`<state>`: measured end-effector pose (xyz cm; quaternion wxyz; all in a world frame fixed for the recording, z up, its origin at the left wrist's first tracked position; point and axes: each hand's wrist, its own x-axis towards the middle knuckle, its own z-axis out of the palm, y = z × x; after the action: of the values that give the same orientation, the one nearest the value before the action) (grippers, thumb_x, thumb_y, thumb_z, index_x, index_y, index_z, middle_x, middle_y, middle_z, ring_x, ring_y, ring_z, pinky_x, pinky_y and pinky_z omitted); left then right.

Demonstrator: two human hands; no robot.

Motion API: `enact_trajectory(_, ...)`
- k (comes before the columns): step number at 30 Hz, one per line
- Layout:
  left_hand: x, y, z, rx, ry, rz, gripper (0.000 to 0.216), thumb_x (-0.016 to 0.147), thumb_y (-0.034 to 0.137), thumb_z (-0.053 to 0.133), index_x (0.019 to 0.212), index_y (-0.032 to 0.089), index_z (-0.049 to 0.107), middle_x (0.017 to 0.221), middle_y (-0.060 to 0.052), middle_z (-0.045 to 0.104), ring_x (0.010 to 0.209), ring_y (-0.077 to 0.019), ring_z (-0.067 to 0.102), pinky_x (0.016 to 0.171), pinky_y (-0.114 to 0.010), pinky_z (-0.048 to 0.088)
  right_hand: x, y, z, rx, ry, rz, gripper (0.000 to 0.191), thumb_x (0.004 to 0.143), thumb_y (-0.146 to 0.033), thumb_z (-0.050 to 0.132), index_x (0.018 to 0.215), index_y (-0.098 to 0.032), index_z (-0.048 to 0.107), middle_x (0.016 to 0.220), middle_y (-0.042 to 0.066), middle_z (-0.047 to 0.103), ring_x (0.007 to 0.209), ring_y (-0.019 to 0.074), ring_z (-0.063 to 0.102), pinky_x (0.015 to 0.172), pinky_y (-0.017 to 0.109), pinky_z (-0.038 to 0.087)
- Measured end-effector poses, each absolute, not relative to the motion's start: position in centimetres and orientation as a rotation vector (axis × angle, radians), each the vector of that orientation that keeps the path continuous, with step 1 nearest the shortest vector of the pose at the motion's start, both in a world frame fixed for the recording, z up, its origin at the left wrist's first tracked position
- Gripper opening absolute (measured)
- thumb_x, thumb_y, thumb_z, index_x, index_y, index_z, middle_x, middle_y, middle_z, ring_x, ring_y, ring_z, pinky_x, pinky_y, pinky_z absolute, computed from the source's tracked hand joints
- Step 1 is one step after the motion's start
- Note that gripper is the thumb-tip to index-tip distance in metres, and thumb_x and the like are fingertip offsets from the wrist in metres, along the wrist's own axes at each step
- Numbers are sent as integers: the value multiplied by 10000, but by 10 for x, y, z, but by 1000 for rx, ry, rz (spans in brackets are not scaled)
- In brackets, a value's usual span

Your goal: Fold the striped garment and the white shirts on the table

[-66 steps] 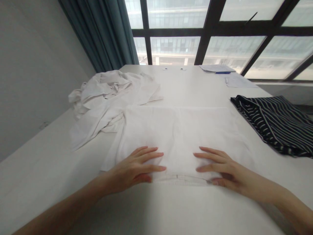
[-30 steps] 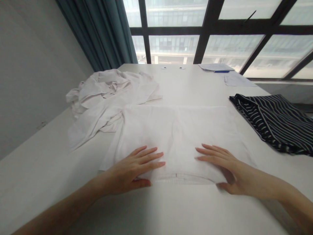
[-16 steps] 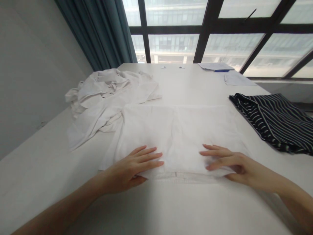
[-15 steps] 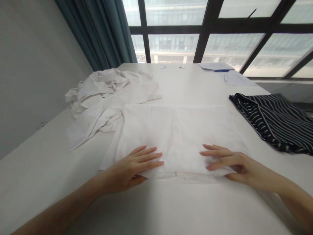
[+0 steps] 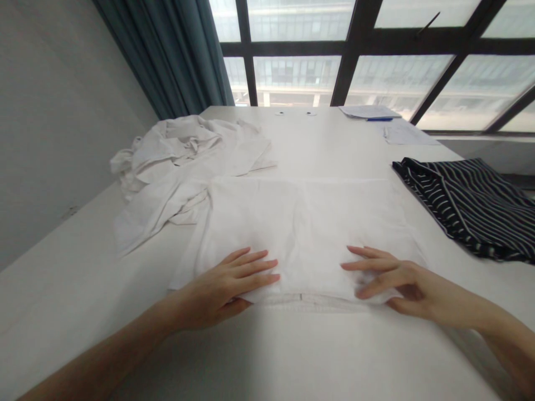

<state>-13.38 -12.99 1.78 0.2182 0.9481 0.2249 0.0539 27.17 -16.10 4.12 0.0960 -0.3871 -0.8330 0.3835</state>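
Observation:
A white garment [image 5: 305,223] lies folded flat on the white table [image 5: 292,356] in front of me. My left hand [image 5: 225,281] rests on its near left edge, fingers stretched over the cloth and thumb tucked under the hem. At the near right edge, my right hand [image 5: 388,278] has its fingers on top and its thumb beneath. Both hands pinch the near edge, which is raised slightly off the table.
A crumpled heap of white clothes [image 5: 184,156] lies at the back left, touching the folded garment. A dark striped garment [image 5: 468,200] lies at the right. Papers and a blue pen [image 5: 378,118] sit by the window, with a teal curtain [image 5: 167,55] at the back left.
Both hands lay flat on the cloth before. The right hand has shifted a little to the right, and both thumbs have slipped under the near hem, lifting it slightly.

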Motion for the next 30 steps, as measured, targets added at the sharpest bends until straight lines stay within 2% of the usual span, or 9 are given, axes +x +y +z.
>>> enact_trajectory(5, -132, -131, 22, 2643, 612, 126, 537, 956, 281, 532, 1468, 349, 385, 1576, -14, 317, 1478, -247, 219, 1210, -481, 145, 269, -163, 45, -1199, -2446, 1148, 170, 877, -416, 638, 945, -335, 770, 1383, 5, 586, 1456, 307, 251, 1151, 609, 247)
enact_trajectory(10, -131, -129, 17, 2674, 651, 178, 445, 1006, 188, 422, 1406, 376, 472, 1531, 7, 406, 1459, -216, 277, 1206, -457, 184, 256, -162, 38, -1216, -2347, 990, 253, 892, -394, 627, 712, -260, 742, 1186, 41, 703, 1370, 304, 415, 1063, 520, 441)
enact_trajectory(13, -131, -130, 13, 2726, 646, 156, 477, 1001, 178, 436, 1420, 405, 445, 1543, 16, 384, 1460, -228, 275, 1203, -468, 189, 241, -164, 31, -1157, -2347, 689, 222, 934, -333, 562, 867, -240, 752, 1143, 78, 713, 1274, 282, 523, 1008, 477, 493)
enact_trajectory(15, -131, -131, 13, 2770, 645, 124, 504, 999, 172, 436, 1437, 420, 413, 1560, 21, 353, 1464, -235, 263, 1201, -472, 191, 231, -166, 26, -1125, -2435, 532, 251, 952, -304, 528, 1114, -249, 711, 1299, 82, 641, 1311, 265, 490, 1030, 467, 474)
enact_trajectory(19, -130, -134, 13, 2842, 651, 86, 569, 985, 168, 452, 1467, 449, 342, 1592, 34, 277, 1474, -246, 231, 1200, -474, 193, 222, -172, 15, -1069, -2720, 293, 498, 983, -289, 468, 1475, -322, 401, 1533, 15, 411, 1449, 253, 282, 1127, 526, 340)
enact_trajectory(21, -130, -135, 13, 2857, 641, 94, 585, 968, 225, 507, 1475, 452, 324, 1605, 27, 243, 1474, -265, 226, 1201, -486, 183, 221, -174, 12, -1048, -2811, 230, 549, 995, -282, 438, 1518, -359, 292, 1554, -26, 363, 1473, 239, 207, 1157, 533, 277)
enact_trajectory(24, -130, -135, 16, 2853, 619, 109, 595, 936, 330, 577, 1470, 446, 340, 1607, 10, 239, 1465, -292, 246, 1198, -499, 182, 222, -175, 12, -1034, -2851, 249, 557, 999, -304, 435, 1519, -398, 261, 1570, -59, 316, 1485, 224, 148, 1185, 522, 209)
enact_trajectory(27, -127, -136, 21, 2854, 608, 125, 533, 943, 311, 565, 1436, 439, 404, 1574, 1, 320, 1449, -284, 287, 1195, -503, 181, 224, -174, 17, -1034, -2831, 422, 541, 990, -360, 460, 1501, -427, 294, 1564, -63, 325, 1487, 236, 132, 1189, 550, 162)
enact_trajectory(30, -122, -137, 27, 2873, 612, 181, 431, 972, 222, 501, 1369, 392, 500, 1468, -15, 480, 1407, -242, 371, 1201, -492, 163, 230, -171, 25, -1028, -2704, 770, 440, 991, -399, 440, 1430, -419, 447, 1492, -49, 460, 1474, 243, 194, 1186, 579, 143)
